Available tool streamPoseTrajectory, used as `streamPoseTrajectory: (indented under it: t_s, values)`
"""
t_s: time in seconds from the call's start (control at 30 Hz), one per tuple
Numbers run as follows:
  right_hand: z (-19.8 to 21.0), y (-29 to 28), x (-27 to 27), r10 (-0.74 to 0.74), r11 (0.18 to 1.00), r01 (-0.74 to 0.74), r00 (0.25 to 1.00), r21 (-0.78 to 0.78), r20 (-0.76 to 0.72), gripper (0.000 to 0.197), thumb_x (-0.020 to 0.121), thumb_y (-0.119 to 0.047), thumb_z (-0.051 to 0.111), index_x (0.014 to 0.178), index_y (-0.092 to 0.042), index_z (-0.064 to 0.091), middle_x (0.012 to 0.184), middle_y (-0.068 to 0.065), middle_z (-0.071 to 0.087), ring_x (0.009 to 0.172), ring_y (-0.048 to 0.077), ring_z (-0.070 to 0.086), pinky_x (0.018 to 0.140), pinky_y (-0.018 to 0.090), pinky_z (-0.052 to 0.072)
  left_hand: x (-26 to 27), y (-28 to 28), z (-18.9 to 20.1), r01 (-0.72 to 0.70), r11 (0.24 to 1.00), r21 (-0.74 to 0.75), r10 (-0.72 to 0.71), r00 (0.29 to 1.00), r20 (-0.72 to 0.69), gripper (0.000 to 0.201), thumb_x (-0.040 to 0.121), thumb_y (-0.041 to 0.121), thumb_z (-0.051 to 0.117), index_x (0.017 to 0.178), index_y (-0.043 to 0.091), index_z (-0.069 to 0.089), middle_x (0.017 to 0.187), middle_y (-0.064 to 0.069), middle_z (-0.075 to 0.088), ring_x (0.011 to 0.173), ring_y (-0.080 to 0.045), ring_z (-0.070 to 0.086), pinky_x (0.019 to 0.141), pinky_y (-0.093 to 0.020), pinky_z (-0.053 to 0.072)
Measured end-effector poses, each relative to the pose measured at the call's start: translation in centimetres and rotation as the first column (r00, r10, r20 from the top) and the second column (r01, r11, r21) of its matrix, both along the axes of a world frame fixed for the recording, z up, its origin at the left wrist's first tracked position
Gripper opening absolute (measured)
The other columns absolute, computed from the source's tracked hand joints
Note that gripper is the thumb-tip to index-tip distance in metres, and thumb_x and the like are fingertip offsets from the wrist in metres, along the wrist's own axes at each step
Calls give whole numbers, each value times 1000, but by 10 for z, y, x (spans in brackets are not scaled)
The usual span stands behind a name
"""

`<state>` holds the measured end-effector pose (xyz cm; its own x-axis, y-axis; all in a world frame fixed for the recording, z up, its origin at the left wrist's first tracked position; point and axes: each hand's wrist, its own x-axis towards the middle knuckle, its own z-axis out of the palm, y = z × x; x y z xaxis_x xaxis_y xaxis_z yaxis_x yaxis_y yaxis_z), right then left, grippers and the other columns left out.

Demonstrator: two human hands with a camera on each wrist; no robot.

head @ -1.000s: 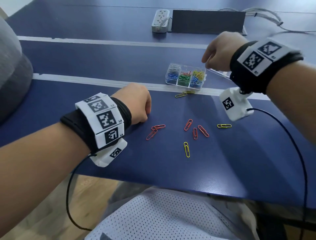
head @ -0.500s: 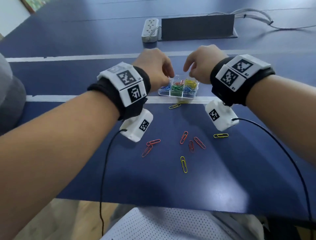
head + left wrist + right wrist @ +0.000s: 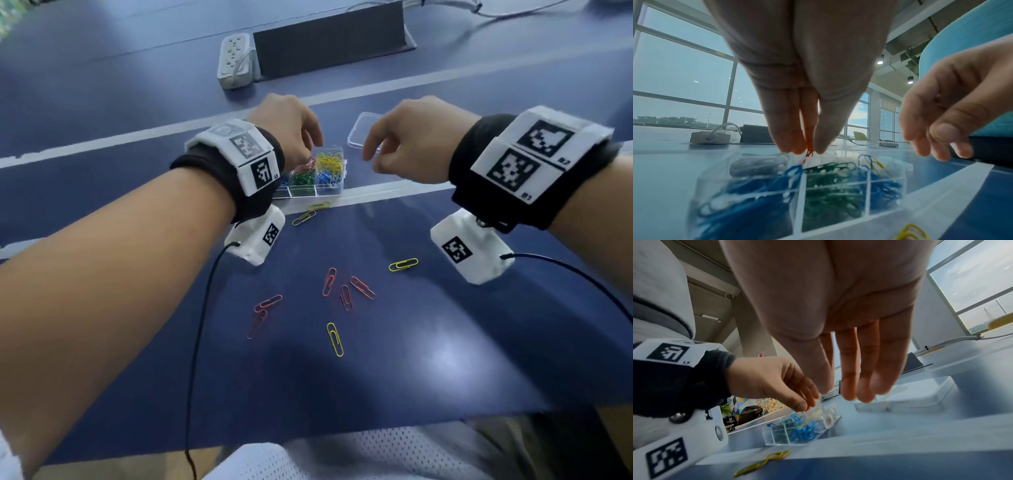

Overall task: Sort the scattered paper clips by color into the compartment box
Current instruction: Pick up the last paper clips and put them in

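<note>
Head view shows the compartment box [image 3: 317,186] open on the blue table [image 3: 445,342], its clear lid [image 3: 363,132] lying just behind it to the right. I read the sort as well advanced: the compartments already hold blue, green, red, yellow and white clips. Five red paper clips [image 3: 345,297] are loose on the table in front of me, with four yellow paper clips [image 3: 403,265] spread between them and the box; two of those lie just beside its near wall.

My left hand [image 3: 291,132] hovers over the box. In the left wrist view, thumb and fingertips [image 3: 791,142] pinch a red clip [image 3: 809,150] directly above the red compartment, not yet released. My right hand [image 3: 411,144] hangs beside the box on the right, fingers loosely extended and holding nothing.

Clearance: the box walls are low and the dividers thin, so a drop off centre could land in the neighbouring green or yellow cell. The table in front of the box offers free room around each loose clip. The near table edge is well apart from the clips. The wrist-camera cables [image 3: 202,308] trail over the work area.
</note>
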<state>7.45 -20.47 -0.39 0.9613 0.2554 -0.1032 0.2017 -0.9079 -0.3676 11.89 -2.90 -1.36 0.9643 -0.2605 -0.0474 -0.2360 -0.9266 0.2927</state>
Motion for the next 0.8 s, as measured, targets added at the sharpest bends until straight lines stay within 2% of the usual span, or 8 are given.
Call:
streamPoseTrajectory:
  t_s: [0.07, 0.2, 0.27, 0.37, 0.43, 0.57, 0.7, 0.8]
  values:
    - [-2, -1, -6, 36, 999, -36, 999, -15, 10, 21, 83, -16, 57, 95, -26, 70, 85, -7, 55, 84, 15, 48, 79, 23, 38, -2, 1, -1, 10, 999, -38, -10, 1000, 2, 25, 74, 7, 68, 94, 21, 73, 89, -2, 72, 86, -19, 68, 85, -33, 55]
    - [-2, 4, -20, 135, 988, -137, 990, -72, -32, 19, 83, -18, 61, 96, -26, 72, 76, -10, 54, 84, 12, 48, 82, 25, 43, -8, 6, 0, 31, 997, -74, -28, 999, 42, 21, 78, 15, 71, 98, 19, 72, 90, -3, 71, 84, -18, 65, 86, -32, 53]
    - [-1, 8, -29, 210, 970, -218, 974, -107, -82, 17, 82, -19, 64, 96, -25, 73, 65, -16, 53, 79, 11, 50, 75, 20, 38, -15, 10, 3, 42, 995, -91, -36, 997, 67, 16, 79, 19, 70, 95, 19, 72, 82, -1, 68, 76, -14, 61, 81, -27, 52]
    - [-1, 14, -44, 298, 937, -317, 945, -148, -137, 16, 80, -21, 67, 94, -25, 75, 64, -16, 55, 72, 9, 52, 72, 18, 38, -36, 18, 11, 87, 993, -84, -82, 994, 70, 7, 79, 22, 70, 86, 21, 72, 66, 6, 61, 65, -12, 56, 65, -20, 44]
    - [-1, 20, -53, 324, 925, -346, 934, -157, -152, 17, 80, -21, 67, 94, -26, 75, 63, -17, 54, 72, 9, 52, 73, 19, 42, -53, 25, 14, 123, 990, -65, -123, 992, 3, 3, 79, 22, 69, 80, 25, 70, 61, 13, 58, 58, -5, 53, 63, -19, 43]
    - [-2, 39, -68, 365, 901, -391, 917, -188, -158, 22, 83, -19, 62, 100, -27, 73, 73, -12, 61, 78, 9, 53, 70, 18, 38, -88, 42, 11, 164, 986, 17, -159, 973, -165, 3, 76, 27, 71, 74, 25, 69, 57, 12, 59, 53, 7, 53, 53, -3, 37]
    - [-5, 57, -71, 401, 891, -423, 904, -167, -148, 28, 81, -19, 63, 107, -30, 68, 76, -10, 62, 76, 12, 53, 78, 21, 46, -119, 58, 1, 139, 985, 99, -105, 950, -296, 12, 71, 34, 74, 79, 25, 71, 67, 10, 68, 62, 2, 58, 67, -21, 51]
    - [-6, 66, -71, 438, 859, -466, 883, -212, -167, 28, 82, -24, 67, 109, -28, 68, 77, -11, 60, 75, 10, 50, 74, 19, 41, -135, 64, -6, 118, 987, 114, -77, 947, -312, 20, 70, 36, 77, 85, 23, 71, 67, 11, 64, 60, 1, 54, 63, -21, 45]
